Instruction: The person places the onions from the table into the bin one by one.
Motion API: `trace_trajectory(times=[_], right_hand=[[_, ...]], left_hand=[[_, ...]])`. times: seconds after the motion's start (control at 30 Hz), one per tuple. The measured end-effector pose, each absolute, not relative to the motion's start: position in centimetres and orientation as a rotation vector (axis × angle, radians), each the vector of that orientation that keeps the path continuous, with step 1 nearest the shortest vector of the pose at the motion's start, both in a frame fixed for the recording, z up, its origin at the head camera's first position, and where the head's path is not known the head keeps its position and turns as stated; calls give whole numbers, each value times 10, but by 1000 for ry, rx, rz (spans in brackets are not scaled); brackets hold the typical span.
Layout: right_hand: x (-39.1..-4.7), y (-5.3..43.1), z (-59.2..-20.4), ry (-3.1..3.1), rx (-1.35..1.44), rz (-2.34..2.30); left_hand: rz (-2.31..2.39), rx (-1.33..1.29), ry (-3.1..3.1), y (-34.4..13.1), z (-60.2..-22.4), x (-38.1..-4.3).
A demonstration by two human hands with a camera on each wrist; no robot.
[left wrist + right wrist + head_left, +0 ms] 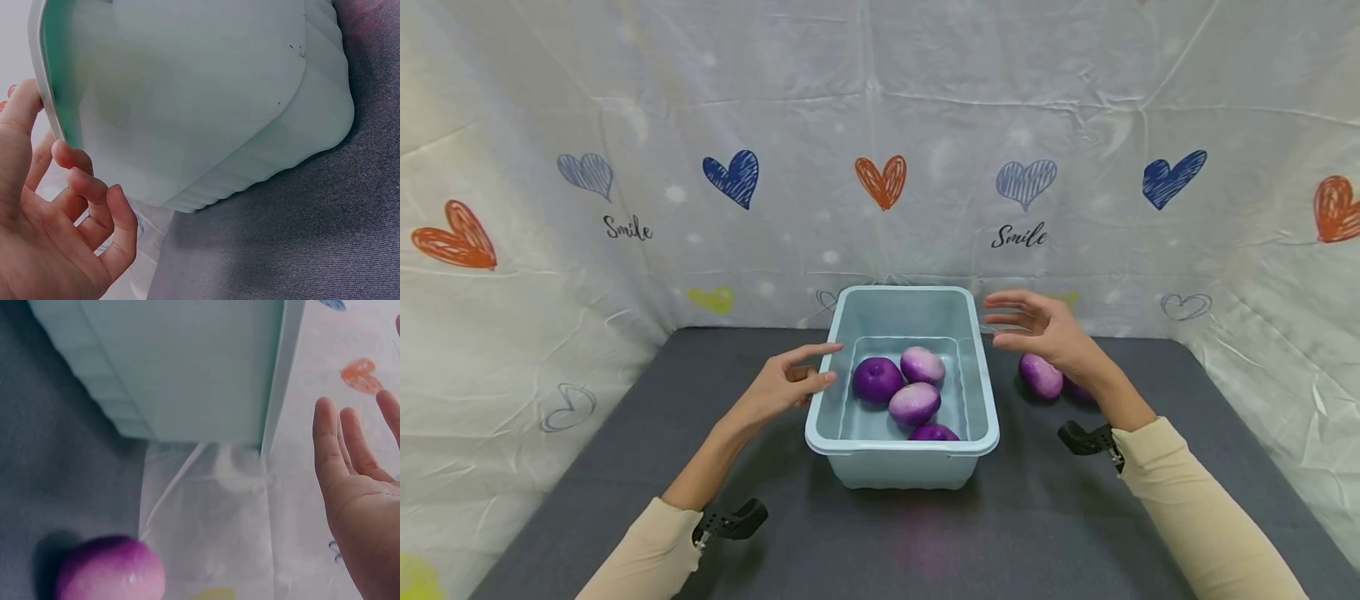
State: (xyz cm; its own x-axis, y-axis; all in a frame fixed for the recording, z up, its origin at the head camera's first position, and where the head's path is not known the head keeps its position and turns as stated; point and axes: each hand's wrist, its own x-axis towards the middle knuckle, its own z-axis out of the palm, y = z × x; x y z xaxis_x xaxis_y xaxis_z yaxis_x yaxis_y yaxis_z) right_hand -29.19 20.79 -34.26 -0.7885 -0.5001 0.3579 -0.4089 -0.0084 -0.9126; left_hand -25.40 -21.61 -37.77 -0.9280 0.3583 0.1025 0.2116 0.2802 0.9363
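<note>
Several purple onions [914,404] lie in a pale blue plastic basin [901,447], the nearest partly hidden by the front rim. My left hand [784,385] is at the basin's left rim, its index finger reaching over the edge and the thumb close beside it. In the left wrist view its other fingers bend loosely beside the basin's outer wall [187,94]. To the right of the basin my right hand [1037,329] is raised with spread fingers and nothing in it. Below that hand sits a purple and white onion [1040,377], with another onion [1078,393] partly hidden behind the wrist.
A dark grey cloth [917,542] covers the table under the basin. Close behind the basin hangs a white curtain [805,242] printed with hearts and "Smile". Each wrist wears a black strap [730,521] below a cream sleeve [647,550].
</note>
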Motion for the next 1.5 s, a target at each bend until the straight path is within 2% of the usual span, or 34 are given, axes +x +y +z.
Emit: trace_trajectory(times=[0.37, 0.57, 0.97, 1.5], right_hand=[[-286, 257, -353, 2342, -908, -1883], [-277, 286, -362, 2415, -760, -1898], [-267, 333, -397, 2611, -608, -1751], [-277, 348, -432, 2673, -460, -1475]], left_hand=[[1716, 549, 2421, -217, -377, -253], [1716, 549, 2422, -217, -377, -254], [1700, 533, 2444, -218, -380, -254], [1700, 552, 2445, -216, -379, -253]])
